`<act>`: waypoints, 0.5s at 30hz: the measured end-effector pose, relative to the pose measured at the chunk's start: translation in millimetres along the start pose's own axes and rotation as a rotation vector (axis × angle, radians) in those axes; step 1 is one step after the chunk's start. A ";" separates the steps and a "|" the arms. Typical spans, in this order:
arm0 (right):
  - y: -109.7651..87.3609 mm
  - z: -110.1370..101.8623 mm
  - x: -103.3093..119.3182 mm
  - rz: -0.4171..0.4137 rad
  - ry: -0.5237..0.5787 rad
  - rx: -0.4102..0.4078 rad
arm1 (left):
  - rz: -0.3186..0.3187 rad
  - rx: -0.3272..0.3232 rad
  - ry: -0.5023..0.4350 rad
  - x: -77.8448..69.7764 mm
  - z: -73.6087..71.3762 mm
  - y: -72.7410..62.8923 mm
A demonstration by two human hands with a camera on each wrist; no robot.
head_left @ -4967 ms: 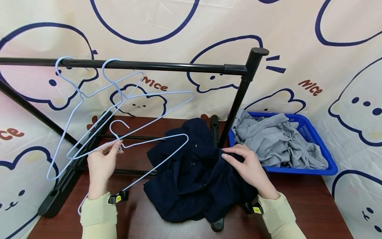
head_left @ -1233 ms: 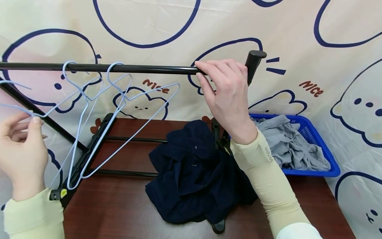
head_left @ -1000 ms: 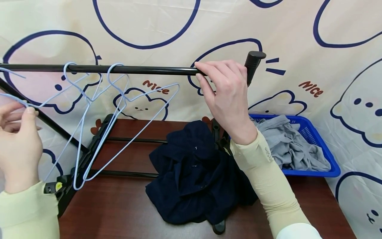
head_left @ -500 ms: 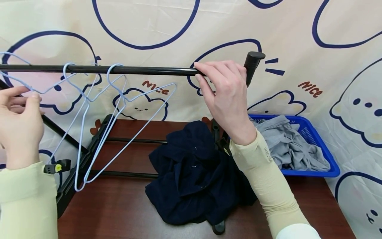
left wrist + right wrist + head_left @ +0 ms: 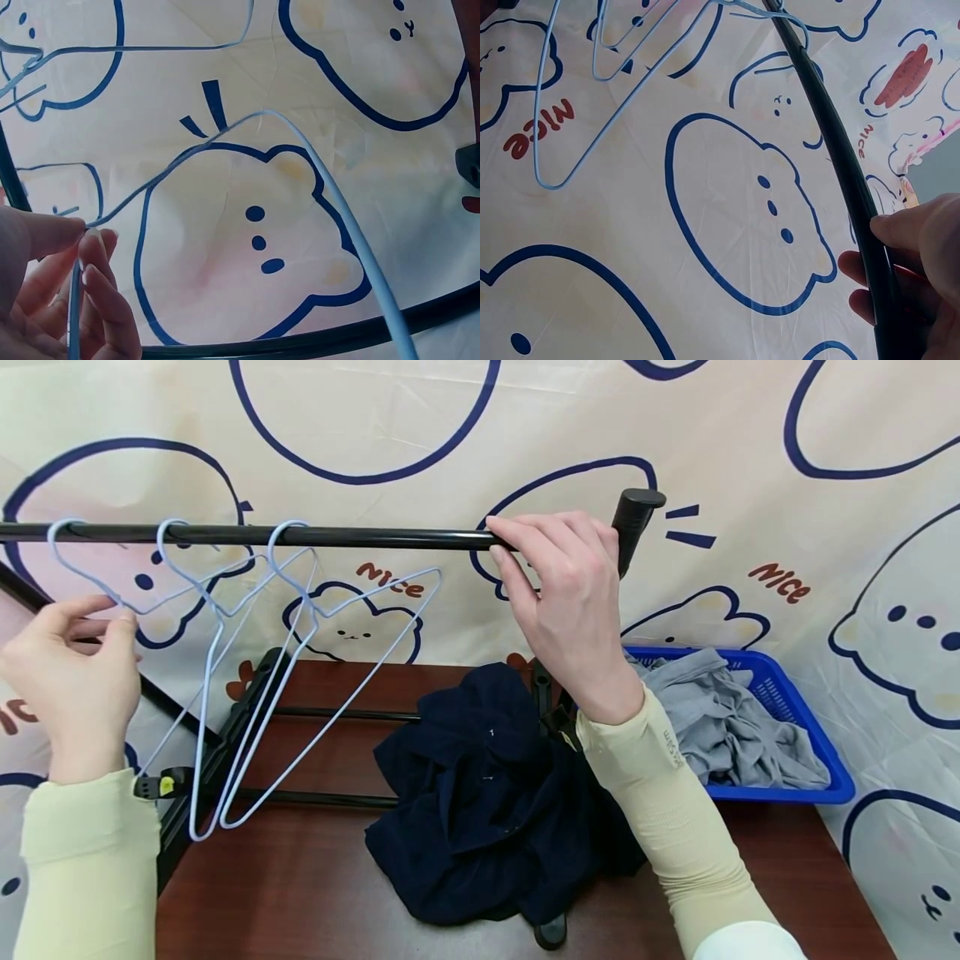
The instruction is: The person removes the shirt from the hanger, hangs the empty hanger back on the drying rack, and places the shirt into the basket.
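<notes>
At the left of the head view, my left hand point(image 5: 82, 681) pinches the neck of a light blue clothes hanger point(image 5: 88, 575), whose hook sits over the black rail point(image 5: 390, 537). The left wrist view shows thumb and fingertips at the base of the hanger's hook point(image 5: 337, 206). My right hand point(image 5: 566, 602) holds the rail near its right end, thumb below and fingers on top. In the right wrist view, the rail point(image 5: 840, 146) passes between thumb and fingers. Two more blue hangers point(image 5: 300, 602) hang bare beside the pinched one.
A crumpled navy garment with buttons point(image 5: 495, 802) lies on the brown table point(image 5: 300, 893), over part of the rack's base. To the right, a blue basket point(image 5: 780, 793) holds grey cloth point(image 5: 727, 727). Black rack bars point(image 5: 330, 797) cross the table behind the garment.
My left hand has carried the hanger from beside the navy garment to the left and up, and its hook now lies over the rail. My right hand left the garment and took the rail.
</notes>
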State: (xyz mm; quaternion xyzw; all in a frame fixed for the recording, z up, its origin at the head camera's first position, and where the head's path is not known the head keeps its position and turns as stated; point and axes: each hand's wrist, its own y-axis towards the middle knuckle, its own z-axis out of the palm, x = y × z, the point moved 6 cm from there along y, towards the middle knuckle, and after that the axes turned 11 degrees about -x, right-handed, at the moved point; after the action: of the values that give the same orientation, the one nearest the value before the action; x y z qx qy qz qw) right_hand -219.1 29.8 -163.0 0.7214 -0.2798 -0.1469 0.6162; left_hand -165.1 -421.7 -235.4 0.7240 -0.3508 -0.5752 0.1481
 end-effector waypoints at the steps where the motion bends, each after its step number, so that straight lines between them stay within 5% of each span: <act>1: 0.1 0.0 0.1 0.000 -0.001 0.000 | 0.007 -0.008 0.004 -0.2 -0.2 0.4; 9: 0.5 0.3 0.5 0.001 -0.004 0.001 | -0.008 -0.048 0.098 -3.8 -4.6 -4.4; 15: 0.6 0.6 0.3 0.009 0.001 0.002 | -0.009 -0.094 0.068 -13.2 -11.5 -11.6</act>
State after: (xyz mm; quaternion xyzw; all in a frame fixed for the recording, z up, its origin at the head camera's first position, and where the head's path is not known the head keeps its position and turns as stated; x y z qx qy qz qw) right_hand -219.3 29.2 -162.5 0.7209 -0.2828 -0.1435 0.6162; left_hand -151.6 -406.7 -229.6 0.7370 -0.3148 -0.5668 0.1911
